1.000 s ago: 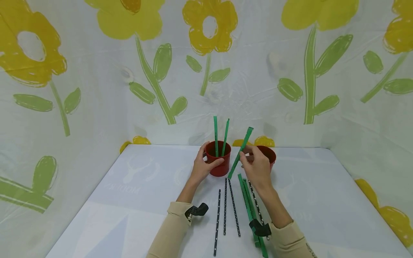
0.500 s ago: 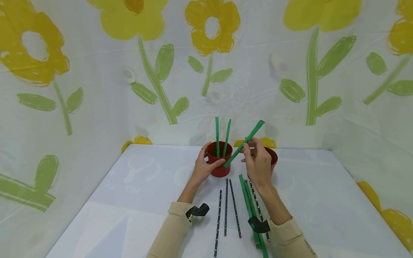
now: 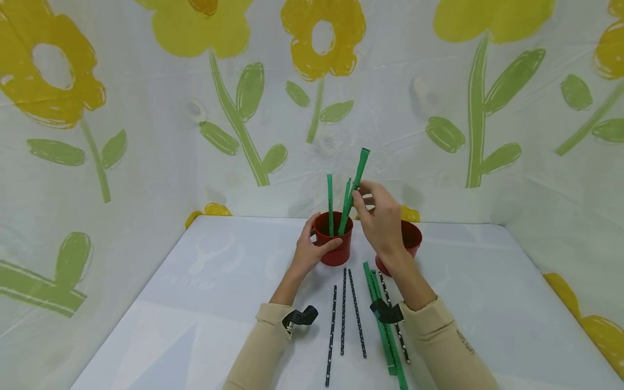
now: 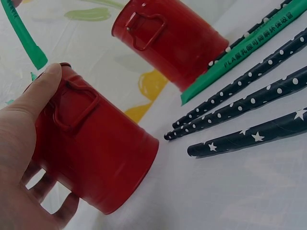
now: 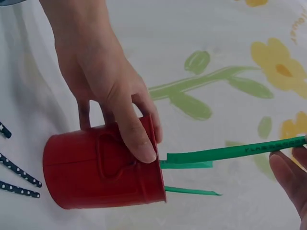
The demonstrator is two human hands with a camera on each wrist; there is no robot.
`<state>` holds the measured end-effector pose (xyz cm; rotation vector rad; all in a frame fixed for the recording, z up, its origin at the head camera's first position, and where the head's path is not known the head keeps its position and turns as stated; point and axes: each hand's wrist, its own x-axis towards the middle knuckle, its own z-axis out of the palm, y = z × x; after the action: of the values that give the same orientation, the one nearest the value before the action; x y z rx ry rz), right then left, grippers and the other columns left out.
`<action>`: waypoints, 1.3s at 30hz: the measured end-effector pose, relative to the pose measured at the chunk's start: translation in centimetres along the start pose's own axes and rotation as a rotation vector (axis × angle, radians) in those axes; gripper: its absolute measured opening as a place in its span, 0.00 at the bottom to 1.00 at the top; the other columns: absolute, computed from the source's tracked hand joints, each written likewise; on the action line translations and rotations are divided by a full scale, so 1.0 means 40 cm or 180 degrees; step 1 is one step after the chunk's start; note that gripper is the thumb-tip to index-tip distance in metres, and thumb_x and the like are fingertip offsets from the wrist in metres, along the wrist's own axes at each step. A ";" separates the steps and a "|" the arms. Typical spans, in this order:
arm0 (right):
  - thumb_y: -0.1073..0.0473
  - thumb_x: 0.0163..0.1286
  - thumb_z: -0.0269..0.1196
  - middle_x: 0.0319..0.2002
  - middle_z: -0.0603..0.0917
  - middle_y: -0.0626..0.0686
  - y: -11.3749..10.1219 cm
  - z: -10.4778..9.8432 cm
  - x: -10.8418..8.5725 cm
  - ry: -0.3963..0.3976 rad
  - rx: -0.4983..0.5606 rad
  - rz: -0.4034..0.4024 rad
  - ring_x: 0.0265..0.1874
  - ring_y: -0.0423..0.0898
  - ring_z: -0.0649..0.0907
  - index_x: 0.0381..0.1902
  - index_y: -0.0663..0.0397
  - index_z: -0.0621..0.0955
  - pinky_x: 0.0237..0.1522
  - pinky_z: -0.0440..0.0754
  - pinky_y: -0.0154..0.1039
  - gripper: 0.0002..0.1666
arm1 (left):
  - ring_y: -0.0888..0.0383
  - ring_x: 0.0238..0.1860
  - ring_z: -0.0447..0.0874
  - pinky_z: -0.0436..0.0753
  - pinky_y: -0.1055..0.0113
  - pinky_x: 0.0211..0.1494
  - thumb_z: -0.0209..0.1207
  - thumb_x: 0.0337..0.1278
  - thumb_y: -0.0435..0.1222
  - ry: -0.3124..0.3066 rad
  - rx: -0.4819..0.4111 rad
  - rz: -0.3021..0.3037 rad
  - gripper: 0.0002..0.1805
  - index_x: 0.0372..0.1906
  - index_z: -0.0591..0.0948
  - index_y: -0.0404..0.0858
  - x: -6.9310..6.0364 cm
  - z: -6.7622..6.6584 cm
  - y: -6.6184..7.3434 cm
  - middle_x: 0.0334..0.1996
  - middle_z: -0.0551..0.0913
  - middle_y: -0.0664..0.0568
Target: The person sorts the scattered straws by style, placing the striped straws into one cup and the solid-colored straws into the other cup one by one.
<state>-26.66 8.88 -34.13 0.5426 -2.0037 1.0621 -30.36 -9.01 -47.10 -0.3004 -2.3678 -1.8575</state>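
My left hand (image 3: pixel 307 254) grips a small red metal bucket (image 3: pixel 337 253), thumb across its front near the rim. Two green-wrapped straws (image 3: pixel 330 196) stand in this bucket. Between thumb and fingers, my right hand (image 3: pixel 384 221) pinches another green-wrapped straw (image 3: pixel 362 165) near its middle, tilted over the same bucket. In the left wrist view, the lower end of the held straw (image 4: pixel 29 45) shows close by the bucket's rim. Printed letters run along the held straw (image 5: pixel 259 148) in the right wrist view.
A second red bucket (image 3: pixel 412 236) stands to the right, partly behind my right hand. In front lie several black straws with white dots or stars (image 3: pixel 343 311), and more green-wrapped straws (image 3: pixel 385 336) under my right wrist. A flowered sheet (image 3: pixel 370 97) hangs behind the white table (image 3: pixel 195 281).
My right hand has moved up and left with the green-wrapped straw, swinging it steeper, its lower end now at the left bucket's mouth. The left hand keeps its grip on the bucket.
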 end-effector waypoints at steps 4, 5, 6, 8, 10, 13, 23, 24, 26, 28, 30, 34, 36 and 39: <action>0.55 0.72 0.60 0.42 0.86 0.57 0.002 0.005 0.003 -0.0068 -0.0081 0.0038 0.35 0.52 0.89 0.51 0.59 0.81 0.34 0.88 0.44 0.16 | 0.51 0.69 0.66 0.80 0.51 0.63 0.70 0.48 0.54 0.0010 0.0017 0.0000 0.50 0.75 0.57 0.59 0.001 0.001 0.000 0.68 0.70 0.57; 0.55 0.72 0.60 0.42 0.86 0.57 0.004 0.007 0.003 -0.0087 -0.0097 0.0055 0.36 0.52 0.89 0.50 0.59 0.81 0.34 0.88 0.43 0.15 | 0.52 0.69 0.66 0.80 0.51 0.63 0.70 0.48 0.55 0.0013 0.0022 -0.0002 0.50 0.75 0.57 0.59 0.001 0.001 0.000 0.68 0.70 0.57; 0.56 0.72 0.60 0.42 0.86 0.57 0.006 0.009 0.002 -0.0109 -0.0105 0.0074 0.36 0.52 0.89 0.50 0.59 0.82 0.34 0.88 0.43 0.15 | 0.52 0.69 0.66 0.80 0.51 0.63 0.70 0.48 0.55 0.0015 0.0031 -0.0004 0.50 0.75 0.57 0.59 0.001 0.001 -0.001 0.68 0.70 0.57; 0.56 0.72 0.61 0.42 0.86 0.57 0.012 0.014 -0.001 -0.0155 -0.0129 0.0114 0.37 0.52 0.89 0.50 0.59 0.82 0.34 0.88 0.43 0.15 | 0.52 0.69 0.66 0.80 0.51 0.63 0.70 0.48 0.55 0.0020 0.0047 -0.0003 0.50 0.75 0.56 0.58 0.001 0.001 -0.002 0.68 0.70 0.57; 0.56 0.71 0.61 0.42 0.86 0.57 0.017 0.018 -0.004 -0.0197 -0.0132 0.0152 0.37 0.52 0.89 0.51 0.60 0.82 0.33 0.88 0.44 0.15 | 0.52 0.69 0.66 0.80 0.52 0.62 0.70 0.47 0.56 0.0026 0.0059 -0.0003 0.50 0.75 0.57 0.59 0.000 0.001 -0.003 0.68 0.70 0.57; 0.57 0.71 0.61 0.42 0.86 0.57 0.023 0.024 -0.007 -0.0241 -0.0128 0.0189 0.38 0.52 0.89 0.52 0.60 0.82 0.34 0.88 0.44 0.16 | 0.51 0.69 0.66 0.81 0.51 0.62 0.70 0.47 0.55 0.0028 0.0052 0.0034 0.51 0.75 0.57 0.56 -0.002 0.001 -0.003 0.68 0.70 0.56; 0.57 0.72 0.60 0.44 0.87 0.59 0.042 0.046 -0.002 -0.0425 -0.0251 0.0233 0.37 0.53 0.89 0.54 0.61 0.81 0.41 0.88 0.47 0.17 | 0.45 0.70 0.65 0.78 0.50 0.65 0.68 0.56 0.43 -0.0090 0.0103 -0.0026 0.46 0.76 0.56 0.46 -0.051 -0.017 0.106 0.70 0.68 0.45; 0.56 0.72 0.60 0.44 0.87 0.59 0.044 0.049 -0.002 -0.0445 -0.0283 0.0230 0.37 0.53 0.89 0.54 0.60 0.81 0.41 0.88 0.46 0.17 | 0.45 0.70 0.65 0.78 0.50 0.65 0.68 0.56 0.43 -0.0088 0.0104 -0.0022 0.46 0.76 0.56 0.46 -0.052 -0.017 0.105 0.70 0.68 0.45; 0.56 0.72 0.60 0.44 0.87 0.59 0.048 0.053 0.000 -0.0480 -0.0315 0.0241 0.37 0.53 0.89 0.54 0.60 0.81 0.41 0.88 0.45 0.18 | 0.45 0.70 0.65 0.78 0.50 0.65 0.68 0.56 0.43 -0.0085 0.0107 -0.0016 0.46 0.76 0.56 0.47 -0.052 -0.018 0.104 0.70 0.68 0.45; 0.56 0.72 0.60 0.45 0.87 0.59 0.050 0.056 0.001 -0.0515 -0.0333 0.0262 0.37 0.53 0.89 0.54 0.60 0.81 0.41 0.88 0.45 0.18 | 0.45 0.70 0.65 0.78 0.50 0.65 0.67 0.56 0.43 -0.0086 0.0107 -0.0007 0.46 0.76 0.56 0.46 -0.052 -0.017 0.105 0.70 0.68 0.45; 0.56 0.72 0.60 0.44 0.87 0.59 0.052 0.059 0.003 -0.0542 -0.0334 0.0281 0.37 0.53 0.89 0.54 0.60 0.81 0.40 0.88 0.45 0.18 | 0.45 0.70 0.65 0.78 0.49 0.65 0.67 0.56 0.43 -0.0084 0.0099 0.0001 0.46 0.76 0.56 0.46 -0.051 -0.017 0.106 0.70 0.68 0.45; 0.56 0.73 0.59 0.43 0.87 0.58 0.058 0.064 0.004 -0.0575 -0.0329 0.0332 0.36 0.52 0.89 0.54 0.59 0.82 0.39 0.89 0.45 0.17 | 0.45 0.70 0.65 0.78 0.49 0.65 0.67 0.56 0.43 -0.0080 0.0097 0.0005 0.46 0.76 0.56 0.47 -0.051 -0.016 0.109 0.70 0.68 0.45; 0.56 0.73 0.59 0.42 0.87 0.58 0.062 0.067 0.003 -0.0602 -0.0342 0.0350 0.36 0.52 0.89 0.53 0.59 0.82 0.38 0.89 0.44 0.16 | 0.45 0.70 0.65 0.78 0.49 0.65 0.67 0.56 0.43 -0.0078 0.0098 -0.0003 0.45 0.76 0.56 0.47 -0.052 -0.016 0.111 0.70 0.68 0.45; 0.56 0.73 0.59 0.43 0.87 0.58 0.067 0.072 0.002 -0.0664 -0.0381 0.0369 0.35 0.52 0.88 0.53 0.59 0.82 0.38 0.89 0.44 0.16 | 0.45 0.70 0.65 0.78 0.50 0.65 0.67 0.56 0.43 -0.0085 0.0116 -0.0021 0.46 0.76 0.56 0.48 -0.052 -0.016 0.111 0.70 0.68 0.46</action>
<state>-29.77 7.99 -36.35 0.4956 -2.2891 0.9793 -27.37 -8.80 -43.18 -0.3160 -2.4198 -1.8224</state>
